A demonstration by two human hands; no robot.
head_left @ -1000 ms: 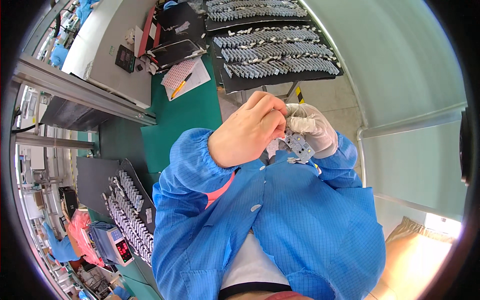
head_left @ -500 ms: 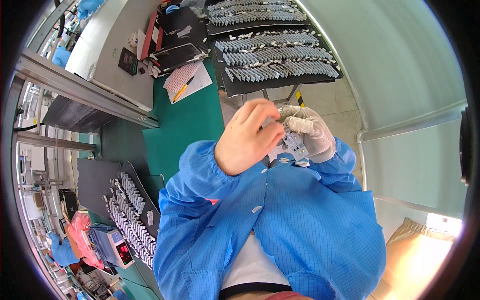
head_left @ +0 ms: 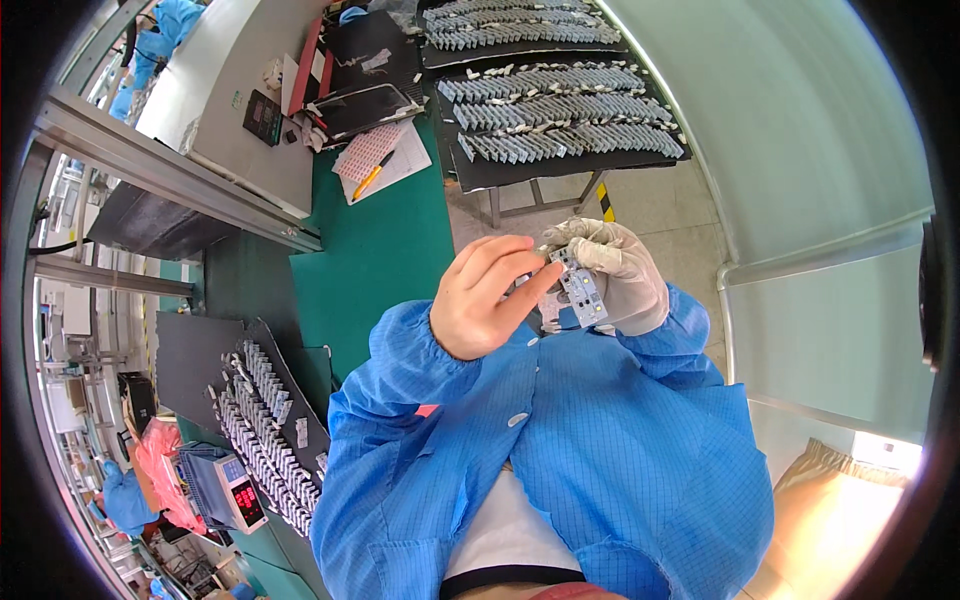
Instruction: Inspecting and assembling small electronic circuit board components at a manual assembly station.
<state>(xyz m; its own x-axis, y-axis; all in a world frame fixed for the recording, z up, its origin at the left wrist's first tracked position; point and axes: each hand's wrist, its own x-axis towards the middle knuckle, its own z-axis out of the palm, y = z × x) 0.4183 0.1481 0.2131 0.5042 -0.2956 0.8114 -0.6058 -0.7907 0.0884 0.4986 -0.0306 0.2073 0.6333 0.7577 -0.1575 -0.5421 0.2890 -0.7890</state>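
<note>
In front of my chest, my right hand (head_left: 628,275), in a white glove, is closed around a small grey metal block (head_left: 584,297). The block is rectangular, with holes and small yellowish spots on its face, and is tilted. Bare and bent at the fingers, my left hand (head_left: 487,297) meets the block's upper end. A left fingertip rests against its face. The other left fingers curl close by, and whether they pinch something small is hidden. Beneath the hands shows a pale thing (head_left: 549,312) that I cannot make out.
Black boards (head_left: 470,178) bear rows of similar metal parts (head_left: 570,142) at the far side. More parts (head_left: 262,430) line a board at the left, beside a scale with a red display (head_left: 245,500). A pen (head_left: 372,177) lies on paper on the green bench (head_left: 375,250). A metal frame (head_left: 180,180) crosses the left.
The block has turned so that more of its face shows. My left hand has lowered slightly, its fingers shifting along the block's upper end. My right hand keeps its grip.
</note>
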